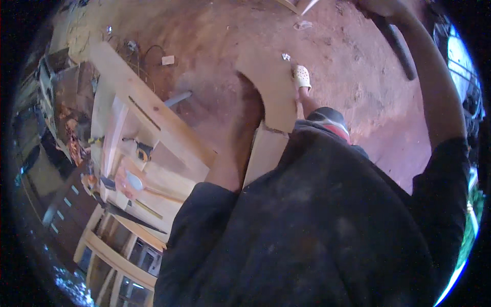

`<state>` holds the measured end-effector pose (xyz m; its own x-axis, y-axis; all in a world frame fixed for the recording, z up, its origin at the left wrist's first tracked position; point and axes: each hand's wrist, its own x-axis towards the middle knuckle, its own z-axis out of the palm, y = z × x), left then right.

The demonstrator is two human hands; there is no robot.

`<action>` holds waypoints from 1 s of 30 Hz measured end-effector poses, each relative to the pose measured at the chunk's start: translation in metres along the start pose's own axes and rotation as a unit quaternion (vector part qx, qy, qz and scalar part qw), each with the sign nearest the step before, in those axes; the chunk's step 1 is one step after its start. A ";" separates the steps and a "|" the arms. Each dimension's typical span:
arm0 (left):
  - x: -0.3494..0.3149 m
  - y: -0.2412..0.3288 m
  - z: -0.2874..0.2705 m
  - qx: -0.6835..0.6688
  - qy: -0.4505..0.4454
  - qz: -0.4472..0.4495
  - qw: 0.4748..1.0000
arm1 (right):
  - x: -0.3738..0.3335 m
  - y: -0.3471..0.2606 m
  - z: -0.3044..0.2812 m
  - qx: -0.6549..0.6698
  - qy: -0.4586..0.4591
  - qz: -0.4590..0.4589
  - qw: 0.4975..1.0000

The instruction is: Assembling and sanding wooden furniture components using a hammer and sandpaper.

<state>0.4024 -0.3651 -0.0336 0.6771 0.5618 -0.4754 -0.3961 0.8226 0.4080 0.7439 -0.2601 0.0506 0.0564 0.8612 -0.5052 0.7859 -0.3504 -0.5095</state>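
Observation:
My left forearm (225,169) comes out of a dark sleeve and reaches up beside a pale wooden board (273,87) with a curved cut edge. The far end of that arm is dark and blurred along the board's curve, so I cannot make out the fingers or whether they touch it. A second pale wood piece (266,151) lies against the board's near end, close to my body. My right arm stretches far out to the upper right. My right hand (383,7) is partly cut off by the top edge, near a dark rod-like thing (401,51); its fingers are unclear.
On the left stand long slotted wooden planks (153,110) and a wooden frame (120,261). Among them lies a black and yellow tool (144,151). A grey tube (178,99) and a small white block (168,60) rest on the reddish dirt floor. My foot wears a cream clog (302,77).

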 end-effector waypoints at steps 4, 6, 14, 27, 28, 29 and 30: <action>0.002 -0.007 0.001 -0.013 -0.018 0.017 1.000 | 0.022 -0.028 0.016 0.199 0.167 0.044 0.965; 0.003 -0.012 0.003 -0.024 -0.021 0.027 0.999 | 0.013 -0.031 0.033 -0.228 -0.056 -0.381 0.894; 0.010 -0.018 -0.008 -0.038 -0.061 0.053 0.996 | 0.012 -0.064 0.010 0.150 -0.034 -0.057 0.986; 0.006 -0.034 -0.029 -0.067 -0.046 0.038 0.996 | 0.016 -0.057 0.020 0.128 0.042 0.024 0.991; 0.005 -0.036 -0.029 -0.081 -0.035 0.013 0.996 | 0.017 -0.061 0.024 0.157 0.097 0.094 0.978; 0.005 -0.039 -0.029 -0.100 -0.042 -0.012 0.994 | 0.008 -0.065 0.029 0.042 -0.023 0.095 0.994; 0.005 -0.042 -0.028 -0.098 -0.029 -0.019 0.995 | -0.001 -0.069 0.038 -0.073 -0.121 -0.058 0.988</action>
<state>0.4052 -0.3939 -0.0751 0.7268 0.5284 -0.4388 -0.4785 0.8479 0.2284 0.6667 -0.2506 0.0594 -0.1737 0.7727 -0.6105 0.8600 -0.1830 -0.4764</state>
